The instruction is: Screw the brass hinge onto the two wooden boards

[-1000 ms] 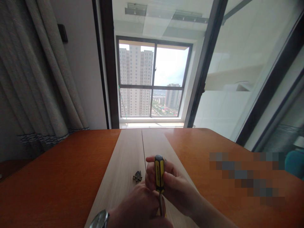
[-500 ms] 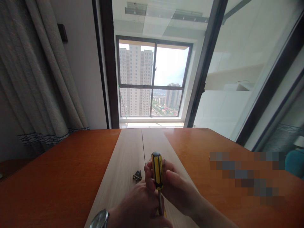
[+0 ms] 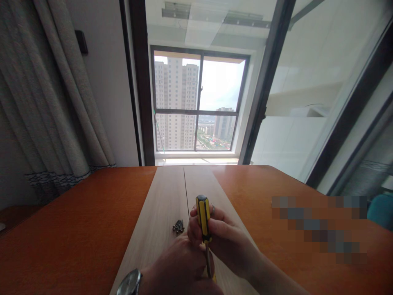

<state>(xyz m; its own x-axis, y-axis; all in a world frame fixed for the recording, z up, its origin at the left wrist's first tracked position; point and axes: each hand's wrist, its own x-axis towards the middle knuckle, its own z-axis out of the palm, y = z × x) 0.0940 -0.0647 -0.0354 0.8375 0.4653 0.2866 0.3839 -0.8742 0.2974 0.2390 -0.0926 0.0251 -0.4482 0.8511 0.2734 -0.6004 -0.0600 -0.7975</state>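
Note:
A screwdriver point(image 3: 203, 217) with a yellow-and-black handle stands nearly upright in front of me, its metal shaft pointing down. My right hand point(image 3: 225, 233) is closed around the handle, fingers behind it and thumb against its right side. My left hand point(image 3: 178, 262), with a watch point(image 3: 129, 282) on the wrist, is closed low down by the shaft's lower end. A bit of something yellow shows beside the tip; what the left fingers hold is hidden. Several dark screws point(image 3: 178, 226) lie in a small pile on the pale wooden boards point(image 3: 166, 196), just beyond my left hand.
The two pale boards lie side by side, a narrow seam between them, along the reddish-brown table point(image 3: 76, 229). A blurred-out patch point(image 3: 319, 229) covers something on the right. Beyond the table are a grey curtain point(image 3: 55, 102) and a window point(image 3: 201, 98).
My right thumb has come in against the screwdriver handle, where before it stood slightly off it. My left hand and the screws stay in nearly the same place.

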